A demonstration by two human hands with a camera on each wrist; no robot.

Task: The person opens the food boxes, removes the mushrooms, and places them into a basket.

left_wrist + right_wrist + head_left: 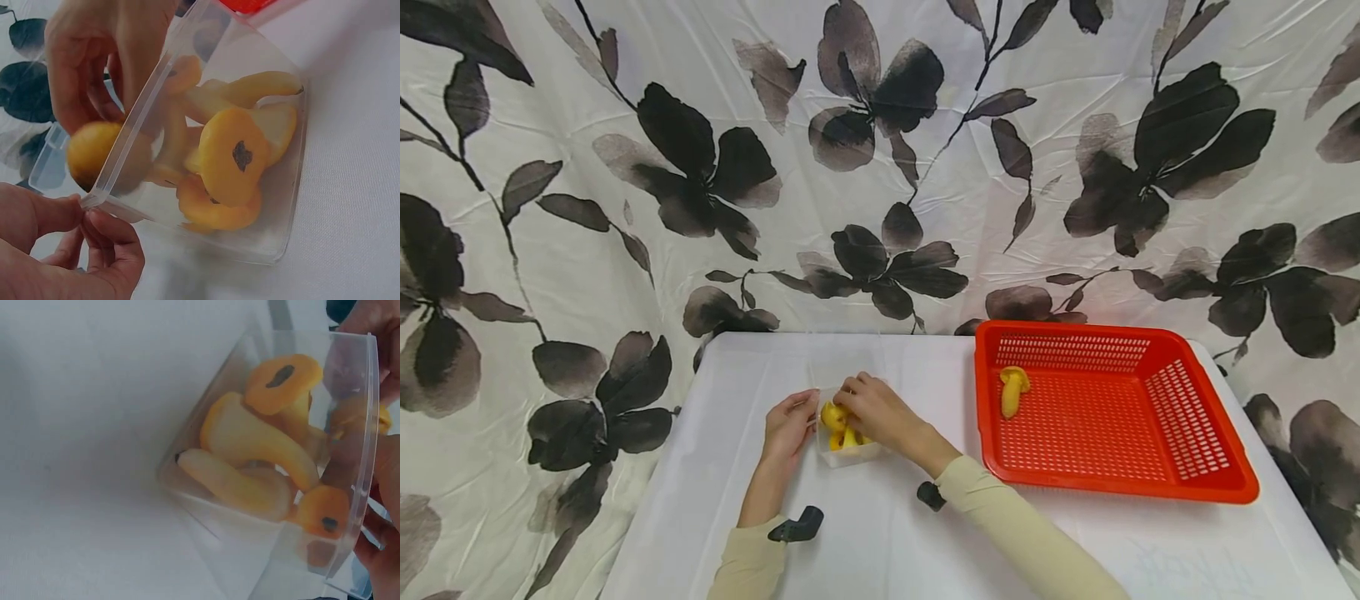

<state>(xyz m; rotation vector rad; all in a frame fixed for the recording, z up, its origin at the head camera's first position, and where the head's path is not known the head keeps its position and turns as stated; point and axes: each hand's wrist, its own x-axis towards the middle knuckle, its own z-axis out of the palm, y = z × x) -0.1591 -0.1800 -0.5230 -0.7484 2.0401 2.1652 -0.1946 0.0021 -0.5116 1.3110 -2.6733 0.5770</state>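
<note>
A clear plastic container (855, 454) stands on the white table with several yellow toy mushrooms (232, 156) inside, dark patches on some of their caps. My left hand (787, 427) pinches the container's rim at its left side between thumb and fingers. From the right, my right hand (880, 412) reaches over the opening. Its fingers hold a yellow mushroom (94, 153) at the rim, whose lower part shows blurred through the wall. In the right wrist view that mushroom is partly hidden by the fingers.
A red plastic basket (1090, 475) with slotted sides sits to the right, one yellow mushroom (1012, 392) lying in its left part. A clear lid (847, 367) appears behind the container. Floral cloth (880, 192) hangs behind the table.
</note>
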